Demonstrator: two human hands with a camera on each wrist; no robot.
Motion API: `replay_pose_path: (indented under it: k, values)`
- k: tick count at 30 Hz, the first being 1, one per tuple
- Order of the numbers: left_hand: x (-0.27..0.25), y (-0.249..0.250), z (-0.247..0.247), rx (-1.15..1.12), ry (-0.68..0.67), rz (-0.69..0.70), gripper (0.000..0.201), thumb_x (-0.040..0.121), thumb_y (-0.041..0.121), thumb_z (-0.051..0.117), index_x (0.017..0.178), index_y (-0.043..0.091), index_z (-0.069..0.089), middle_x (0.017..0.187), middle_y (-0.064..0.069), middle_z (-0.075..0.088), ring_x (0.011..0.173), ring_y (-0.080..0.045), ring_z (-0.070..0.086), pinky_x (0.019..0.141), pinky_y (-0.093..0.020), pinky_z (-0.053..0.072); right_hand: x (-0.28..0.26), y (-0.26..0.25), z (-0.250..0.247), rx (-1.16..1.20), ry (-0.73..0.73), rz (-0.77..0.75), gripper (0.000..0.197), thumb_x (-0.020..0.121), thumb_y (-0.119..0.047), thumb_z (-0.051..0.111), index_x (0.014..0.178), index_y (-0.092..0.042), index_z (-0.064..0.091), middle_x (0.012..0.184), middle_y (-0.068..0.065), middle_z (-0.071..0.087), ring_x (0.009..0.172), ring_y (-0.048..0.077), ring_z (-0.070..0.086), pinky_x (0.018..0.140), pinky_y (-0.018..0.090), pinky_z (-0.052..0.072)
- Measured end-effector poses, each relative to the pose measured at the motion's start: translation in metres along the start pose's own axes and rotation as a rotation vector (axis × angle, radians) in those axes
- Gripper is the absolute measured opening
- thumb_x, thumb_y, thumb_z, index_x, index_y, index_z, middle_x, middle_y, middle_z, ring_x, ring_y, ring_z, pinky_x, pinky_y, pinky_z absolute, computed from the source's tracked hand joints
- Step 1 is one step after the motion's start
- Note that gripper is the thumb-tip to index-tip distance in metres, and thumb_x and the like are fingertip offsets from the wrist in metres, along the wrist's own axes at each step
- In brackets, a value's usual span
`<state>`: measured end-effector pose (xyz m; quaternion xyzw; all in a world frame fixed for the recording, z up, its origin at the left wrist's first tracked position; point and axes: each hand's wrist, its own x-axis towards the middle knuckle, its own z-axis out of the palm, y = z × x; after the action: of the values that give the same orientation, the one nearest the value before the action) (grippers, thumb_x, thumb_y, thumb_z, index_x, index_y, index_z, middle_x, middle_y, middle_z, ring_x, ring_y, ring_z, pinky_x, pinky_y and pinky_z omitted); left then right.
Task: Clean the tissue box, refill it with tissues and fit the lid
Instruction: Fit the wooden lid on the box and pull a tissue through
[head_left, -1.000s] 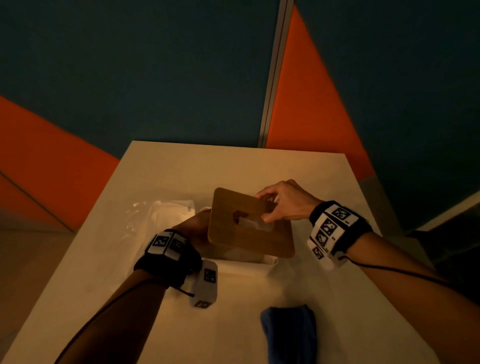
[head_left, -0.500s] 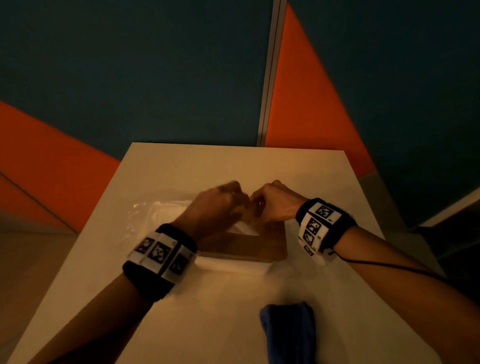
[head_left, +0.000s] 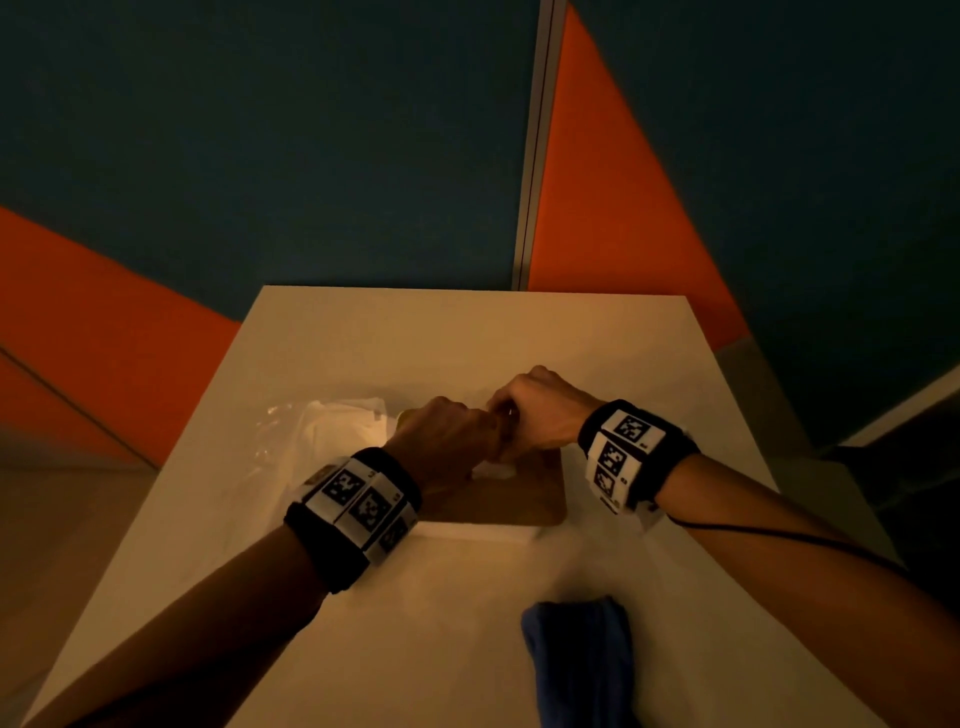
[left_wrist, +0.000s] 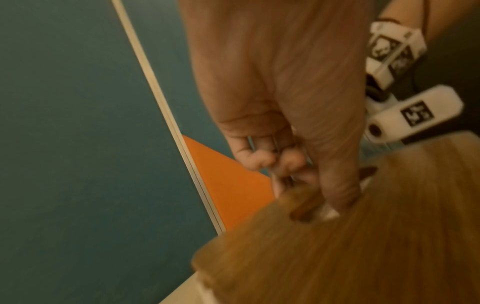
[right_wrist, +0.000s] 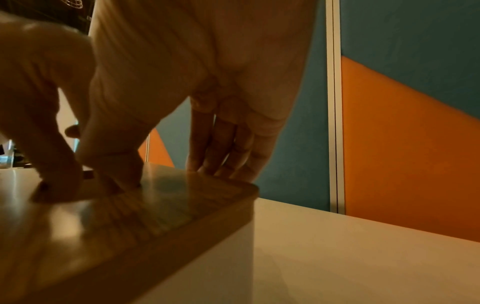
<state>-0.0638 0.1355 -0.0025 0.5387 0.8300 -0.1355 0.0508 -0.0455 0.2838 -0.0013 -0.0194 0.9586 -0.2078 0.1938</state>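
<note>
The wooden lid (head_left: 498, 506) lies flat on the white tissue box (head_left: 483, 532), which stands mid-table. Both hands meet over the lid's slot (left_wrist: 302, 214). My left hand (head_left: 447, 436) has its fingers curled, and one digit reaches down into the slot, where a bit of white tissue (left_wrist: 331, 214) shows; it seems to pinch that tissue. My right hand (head_left: 540, 415) rests on the lid (right_wrist: 155, 205), its straight fingers (right_wrist: 221, 162) touching near the far edge and the thumb pressing beside the slot. The box wall (right_wrist: 221, 257) is plain white.
A clear plastic pack of white tissues (head_left: 332, 431) lies on the table just left of the box. A folded dark blue cloth (head_left: 576, 665) sits near the front edge. A teal and orange wall stands behind the table (head_left: 415, 332).
The lid was tilted up in both hands and now lies flat on the box. My left hand came from under the lid to the slot on top, meeting the right hand.
</note>
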Motion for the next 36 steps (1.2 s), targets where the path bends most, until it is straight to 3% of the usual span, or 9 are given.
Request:
replay_pose_path:
  k: [3, 10, 13, 17, 19, 21, 25, 29, 36]
  values:
    - [0.002, -0.003, 0.009, 0.006, 0.012, -0.008, 0.024, 0.096, 0.032, 0.044, 0.098, 0.012, 0.059, 0.094, -0.009, 0.069, 0.08, -0.03, 0.067, 0.066, -0.035, 0.045, -0.001, -0.001, 0.0, -0.009, 0.004, 0.005, 0.047, 0.061, -0.038, 0.083, 0.104, -0.023, 0.072, 0.102, 0.003, 0.071, 0.097, 0.021, 0.063, 0.087, 0.038, 0.055]
    - [0.002, -0.001, 0.008, 0.043, 0.024, 0.061, 0.026, 0.097, 0.018, 0.035, 0.1, 0.002, 0.056, 0.098, -0.017, 0.066, 0.084, -0.034, 0.065, 0.07, -0.037, 0.047, -0.002, 0.005, -0.002, 0.014, 0.007, 0.011, 0.053, 0.062, -0.033, 0.083, 0.111, -0.02, 0.07, 0.109, 0.004, 0.069, 0.104, 0.021, 0.061, 0.087, 0.033, 0.052]
    - [0.004, -0.002, 0.012, 0.025, 0.108, 0.131, 0.052, 0.094, 0.038, 0.024, 0.086, 0.001, 0.061, 0.081, -0.018, 0.068, 0.073, -0.033, 0.066, 0.069, -0.039, 0.053, -0.003, 0.008, -0.001, 0.016, -0.002, 0.027, 0.062, 0.062, -0.029, 0.083, 0.121, -0.02, 0.065, 0.118, 0.005, 0.064, 0.109, 0.022, 0.058, 0.089, 0.032, 0.051]
    - [0.013, -0.004, 0.026, 0.05, 0.148, 0.099, 0.063, 0.088, 0.054, 0.017, 0.101, 0.008, 0.058, 0.076, -0.015, 0.067, 0.069, -0.029, 0.064, 0.066, -0.033, 0.05, -0.003, 0.012, 0.0, 0.049, -0.004, 0.023, 0.065, 0.064, -0.026, 0.084, 0.125, -0.019, 0.062, 0.121, 0.006, 0.064, 0.11, 0.022, 0.058, 0.092, 0.033, 0.051]
    - [0.014, -0.006, 0.024, 0.095, 0.176, 0.081, 0.059, 0.084, 0.062, 0.024, 0.087, 0.022, 0.067, 0.049, -0.003, 0.06, 0.041, -0.018, 0.057, 0.044, -0.018, 0.032, -0.004, 0.015, 0.0, 0.088, 0.002, 0.018, 0.065, 0.065, -0.024, 0.084, 0.126, -0.019, 0.062, 0.122, 0.007, 0.064, 0.111, 0.022, 0.058, 0.093, 0.032, 0.05]
    - [0.016, -0.009, 0.031, 0.104, 0.24, 0.032, 0.052, 0.075, 0.072, 0.035, 0.086, 0.036, 0.071, 0.037, 0.002, 0.055, 0.028, -0.008, 0.048, 0.04, -0.016, 0.015, -0.005, 0.019, -0.001, 0.15, 0.009, 0.012, 0.066, 0.067, -0.021, 0.083, 0.128, -0.017, 0.06, 0.124, 0.006, 0.064, 0.113, 0.019, 0.058, 0.092, 0.025, 0.046]
    - [0.012, -0.002, 0.039, -0.055, 0.358, 0.123, 0.042, 0.076, 0.063, 0.051, 0.099, 0.032, 0.067, 0.054, 0.003, 0.066, 0.037, -0.015, 0.058, 0.034, -0.017, 0.038, -0.01, 0.027, 0.006, 0.186, 0.02, 0.017, 0.058, 0.074, -0.024, 0.077, 0.13, -0.021, 0.059, 0.133, 0.005, 0.056, 0.123, 0.019, 0.051, 0.104, 0.024, 0.038]
    - [0.006, -0.007, 0.037, -0.1, 0.507, 0.273, 0.025, 0.078, 0.041, 0.054, 0.093, 0.033, 0.072, 0.078, 0.008, 0.075, 0.048, -0.014, 0.063, 0.038, -0.018, 0.043, -0.011, 0.034, 0.016, 0.215, 0.018, 0.037, 0.054, 0.08, -0.02, 0.07, 0.132, -0.028, 0.057, 0.136, 0.005, 0.05, 0.128, 0.02, 0.046, 0.096, 0.02, 0.035]
    - [0.022, -0.008, 0.037, 0.073, 0.125, 0.344, 0.023, 0.081, 0.021, 0.047, 0.095, 0.029, 0.063, 0.093, 0.006, 0.069, 0.08, -0.019, 0.069, 0.055, -0.031, 0.057, -0.01, 0.032, 0.01, 0.235, -0.078, 0.05, 0.06, 0.08, -0.002, 0.057, 0.135, -0.026, 0.053, 0.14, 0.004, 0.054, 0.128, 0.019, 0.051, 0.105, 0.025, 0.042]
